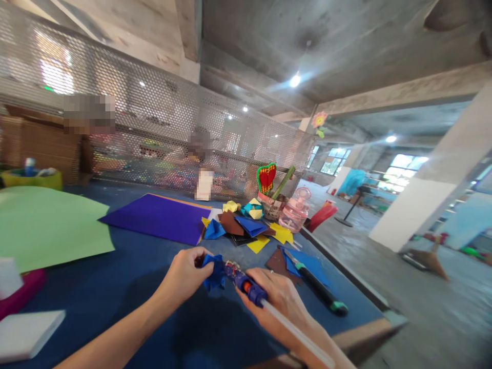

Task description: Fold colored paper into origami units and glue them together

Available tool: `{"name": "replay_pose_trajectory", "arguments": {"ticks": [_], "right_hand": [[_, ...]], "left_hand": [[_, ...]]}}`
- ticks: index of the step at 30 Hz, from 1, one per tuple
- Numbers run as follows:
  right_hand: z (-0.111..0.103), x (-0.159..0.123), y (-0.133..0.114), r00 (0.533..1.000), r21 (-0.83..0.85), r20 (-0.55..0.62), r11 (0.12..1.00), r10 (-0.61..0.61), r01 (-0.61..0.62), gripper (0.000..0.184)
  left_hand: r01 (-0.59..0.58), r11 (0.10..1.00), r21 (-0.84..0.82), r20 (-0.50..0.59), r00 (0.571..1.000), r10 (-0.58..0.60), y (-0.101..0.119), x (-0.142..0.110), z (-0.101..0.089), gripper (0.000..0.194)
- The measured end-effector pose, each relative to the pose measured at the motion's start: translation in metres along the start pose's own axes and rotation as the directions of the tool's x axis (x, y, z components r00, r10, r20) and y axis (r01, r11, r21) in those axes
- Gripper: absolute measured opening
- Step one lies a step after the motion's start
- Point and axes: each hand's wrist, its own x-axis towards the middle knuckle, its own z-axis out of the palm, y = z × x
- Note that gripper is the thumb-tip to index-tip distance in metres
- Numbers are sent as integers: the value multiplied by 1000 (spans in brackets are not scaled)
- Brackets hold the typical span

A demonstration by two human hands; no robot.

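1 head-worn camera looks forward and slightly down, close over the blue table [126, 287], toward the mesh wall [161, 118].

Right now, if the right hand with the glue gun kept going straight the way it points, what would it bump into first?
Most likely the folded blue paper piece pinched in the left hand. The blue glue gun in the right hand points its nozzle right at it, though depth is hard to judge.
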Motion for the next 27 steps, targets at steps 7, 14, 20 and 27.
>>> {"name": "replay_pose_trajectory", "arguments": {"ticks": [7, 14, 20, 27], "right_hand": [[-8, -12, 17, 976, -87, -207, 995, -66, 49, 25], [-26, -7, 70, 892, -141, -281, 905, 354, -403, 32], [-25, -7, 113, 725, -17, -114, 728, 679, -685, 47], [-5, -17, 123, 677, -61, -68, 674, 733, -736, 44]], "left_hand": [[19, 1000, -13, -19, 1000, -19, 1, 1, -1, 22], [30, 999, -18, -33, 999, -31, 4, 1, -4, 24], [40, 999, -9, -28, 999, -40, 1, 2, -4, 25], [37, 999, 4, -9, 999, -37, -5, 4, -4, 28]]}}
